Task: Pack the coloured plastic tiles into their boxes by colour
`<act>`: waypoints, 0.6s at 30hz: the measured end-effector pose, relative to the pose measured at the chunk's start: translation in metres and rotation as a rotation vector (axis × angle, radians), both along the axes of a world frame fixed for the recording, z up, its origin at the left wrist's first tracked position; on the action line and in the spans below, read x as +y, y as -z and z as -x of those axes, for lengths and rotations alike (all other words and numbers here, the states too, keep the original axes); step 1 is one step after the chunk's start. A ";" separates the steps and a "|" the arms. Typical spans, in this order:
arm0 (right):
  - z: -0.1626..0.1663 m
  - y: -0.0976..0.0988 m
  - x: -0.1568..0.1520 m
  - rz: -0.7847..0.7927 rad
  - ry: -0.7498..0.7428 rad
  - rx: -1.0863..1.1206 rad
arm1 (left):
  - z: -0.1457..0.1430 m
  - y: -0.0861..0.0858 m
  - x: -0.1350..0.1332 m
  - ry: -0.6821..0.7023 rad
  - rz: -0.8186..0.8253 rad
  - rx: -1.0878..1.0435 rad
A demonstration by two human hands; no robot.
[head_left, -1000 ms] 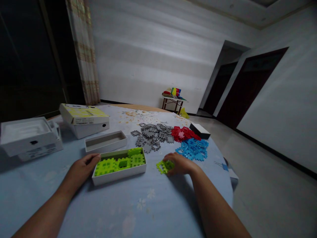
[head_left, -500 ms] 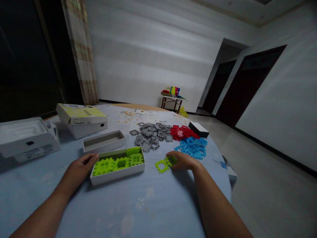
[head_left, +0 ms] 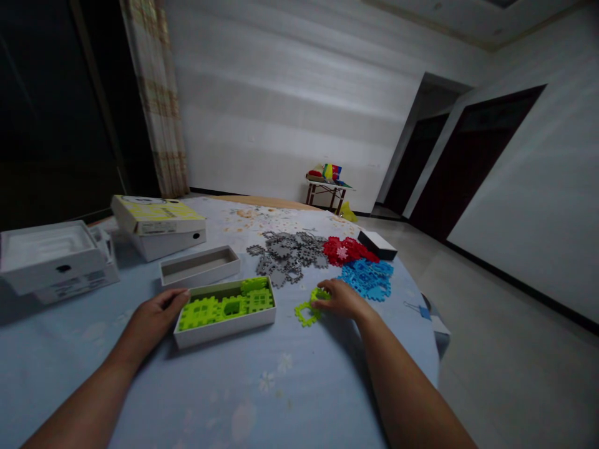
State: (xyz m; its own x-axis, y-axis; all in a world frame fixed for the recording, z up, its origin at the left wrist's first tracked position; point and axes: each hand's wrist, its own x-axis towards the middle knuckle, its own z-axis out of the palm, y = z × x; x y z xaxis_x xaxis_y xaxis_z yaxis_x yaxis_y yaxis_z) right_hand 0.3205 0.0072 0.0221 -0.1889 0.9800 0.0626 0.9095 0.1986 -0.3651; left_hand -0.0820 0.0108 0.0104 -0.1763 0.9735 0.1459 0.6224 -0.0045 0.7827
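Note:
My left hand (head_left: 159, 315) grips the left end of a white open box (head_left: 229, 328), thumb and finger closed at its corner. Green toothed building pieces (head_left: 234, 305) fill much of that box, some with window-like cut-outs. To the right of it, my right hand (head_left: 340, 298) has its thumb and fingers around a green building piece (head_left: 319, 293). A second green piece, a toothed ring (head_left: 306, 315), lies flat on the cloth just left of those fingers. Whether the two pieces are joined I cannot tell.
Grey pieces (head_left: 292, 252), red pieces (head_left: 346, 251) and blue pieces (head_left: 367, 279) lie in piles beyond my hands. An open shallow box (head_left: 200, 268), a yellow-topped box (head_left: 161, 227) and a white box with a tray (head_left: 51, 252) stand left. A black-and-white box (head_left: 377, 244) sits near the right edge.
My right hand has shifted slightly up and right, and more of the green piece at its fingers shows. My left hand stays at the box; the whole view has shifted slightly.

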 end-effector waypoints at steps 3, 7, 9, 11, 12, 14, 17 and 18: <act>-0.003 0.003 -0.001 0.046 -0.039 0.026 | -0.002 -0.002 -0.002 -0.002 -0.001 -0.028; -0.008 0.003 -0.001 0.077 -0.085 0.113 | -0.003 -0.004 -0.004 -0.002 -0.022 -0.034; -0.008 0.001 -0.002 0.092 -0.103 0.136 | -0.003 -0.004 -0.004 0.003 -0.020 -0.035; -0.007 0.000 -0.002 0.096 -0.100 0.130 | -0.003 -0.004 -0.004 0.006 -0.013 -0.036; -0.006 0.000 -0.002 0.096 -0.091 0.118 | -0.003 -0.004 -0.004 0.005 -0.008 -0.036; -0.006 0.001 -0.002 0.096 -0.071 0.094 | -0.003 -0.005 -0.004 0.002 0.000 -0.034; -0.005 0.003 -0.003 0.106 -0.061 0.097 | -0.003 -0.005 -0.005 0.005 0.010 -0.029; -0.004 0.004 -0.004 0.107 -0.064 0.105 | -0.003 -0.005 -0.005 0.008 0.013 -0.029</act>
